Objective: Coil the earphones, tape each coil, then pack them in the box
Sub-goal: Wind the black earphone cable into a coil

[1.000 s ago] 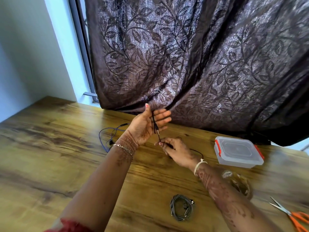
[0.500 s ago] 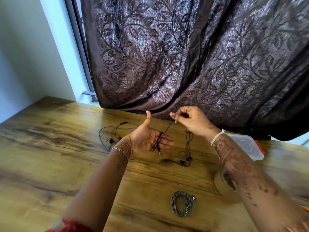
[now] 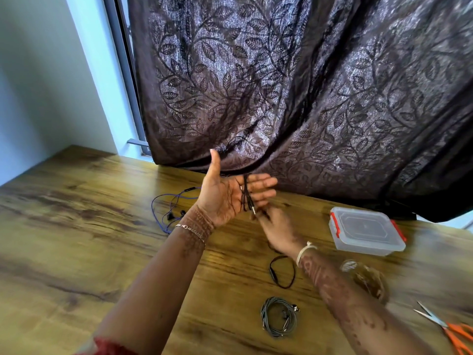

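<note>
Three sets of earphones show in the head view, all over or on the wooden worktop [image 3: 76, 226].

Left hand [image 3: 227, 196]: raised palm-up above the worktop, thumb extended upward, fingers spread open and pointing toward 3 o'clock. Several turns of the black earphones [image 3: 247, 194] lie wound across the base of the fingers; the metal plug end hangs at the lower edge of the palm. The hand does not clench the cable; the turns rest looped on the open fingers.

Right hand [image 3: 277, 230]: located at 5 o'clock from the left hand, just below it, back of hand toward the camera. It is motion-blurred. Its fingertips sit close to the plug end; whether they pinch the cable cannot be told. A loose length of the black cable trails from under this hand and forms a loop on the worktop at 6 o'clock from it.

Blue earphones [image 3: 169, 211]: uncoiled, lying at 9 o'clock from the left wrist.

Grey coil [image 3: 279, 316]: wound, lying at 6 o'clock from the black loop, between the two forearms.

Box [image 3: 367, 230]: clear plastic with red clips, lid on, at 3 o'clock from the right hand, well apart. Tape roll [image 3: 368, 280] lies at 6 o'clock from the box. Scissors [image 3: 450, 329] with orange handles lie at the lower right edge.
</note>
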